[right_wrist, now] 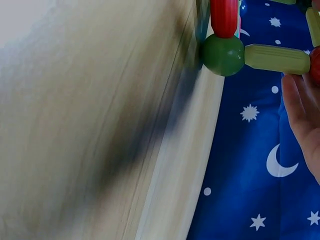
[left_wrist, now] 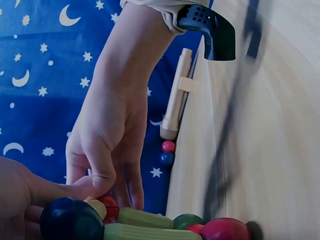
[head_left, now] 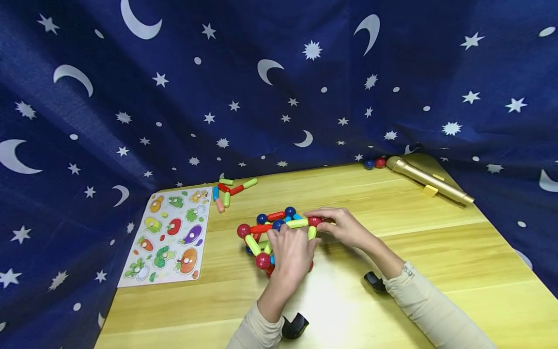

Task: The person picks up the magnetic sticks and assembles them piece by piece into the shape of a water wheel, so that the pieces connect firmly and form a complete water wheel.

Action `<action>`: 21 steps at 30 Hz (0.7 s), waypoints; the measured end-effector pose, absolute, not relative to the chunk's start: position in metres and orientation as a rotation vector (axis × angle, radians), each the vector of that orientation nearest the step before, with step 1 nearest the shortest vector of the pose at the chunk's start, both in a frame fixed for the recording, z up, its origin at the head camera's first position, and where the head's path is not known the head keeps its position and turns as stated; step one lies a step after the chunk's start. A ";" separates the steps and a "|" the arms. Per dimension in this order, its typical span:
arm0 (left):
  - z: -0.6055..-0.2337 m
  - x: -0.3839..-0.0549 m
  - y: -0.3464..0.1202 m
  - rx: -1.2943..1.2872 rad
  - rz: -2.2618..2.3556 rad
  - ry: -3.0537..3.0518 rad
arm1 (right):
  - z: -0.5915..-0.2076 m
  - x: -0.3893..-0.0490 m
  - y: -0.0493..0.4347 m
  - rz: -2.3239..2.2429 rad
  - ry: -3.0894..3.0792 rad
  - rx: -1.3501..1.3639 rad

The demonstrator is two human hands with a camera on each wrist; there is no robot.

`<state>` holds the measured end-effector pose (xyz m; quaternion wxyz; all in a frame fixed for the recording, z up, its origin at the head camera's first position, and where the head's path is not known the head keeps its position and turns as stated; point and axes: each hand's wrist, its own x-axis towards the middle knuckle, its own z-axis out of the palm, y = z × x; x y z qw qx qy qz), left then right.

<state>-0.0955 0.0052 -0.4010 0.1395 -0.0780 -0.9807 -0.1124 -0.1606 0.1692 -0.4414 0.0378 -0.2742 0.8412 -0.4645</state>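
Note:
A frame of magnetic rods and balls (head_left: 253, 245) stands mid-table, made of red, blue and yellow-green rods joined by red and blue balls. My left hand (head_left: 289, 247) grips its near top side, fingers curled over by a blue ball (head_left: 278, 224); it hides part of the frame. At the right corner my right hand (head_left: 344, 228) pinches a red ball (head_left: 315, 221) between thumb and fingers. A yellow-green rod (head_left: 298, 223) links these two balls. In the right wrist view a green ball (right_wrist: 223, 55) joins a red rod (right_wrist: 224, 17) at a lower corner.
Loose magnetic rods (head_left: 237, 190) lie at the back left, beside a vegetable puzzle board (head_left: 201, 242). At the back right edge rest a blue ball (head_left: 369, 164), a red ball (head_left: 380, 162) and a gold microphone (head_left: 429, 179). A starry blue curtain (head_left: 244, 145) borders the table.

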 end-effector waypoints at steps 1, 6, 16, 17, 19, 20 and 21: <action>-0.402 -0.095 0.006 -0.217 -0.319 -2.829 | -0.442 -0.161 0.169 -1.432 2.577 -0.842; -0.404 -0.095 0.006 -0.192 -0.287 -2.820 | -0.442 -0.159 0.168 -1.443 2.571 -0.836; -0.403 -0.093 -0.008 -0.246 -0.405 -2.853 | -0.443 -0.158 0.169 -1.441 2.574 -0.850; -0.401 -0.093 -0.011 -0.246 -0.446 -2.850 | -0.443 -0.158 0.169 -1.443 2.569 -0.845; -0.397 -0.093 -0.016 -0.252 -0.509 -2.852 | -0.443 -0.159 0.170 -1.441 2.563 -0.828; -0.395 -0.094 -0.018 -0.255 -0.515 -2.862 | -0.443 -0.159 0.170 -1.443 2.562 -0.818; -0.392 -0.094 -0.018 -0.265 -0.493 -2.882 | -0.442 -0.159 0.171 -1.444 2.560 -0.809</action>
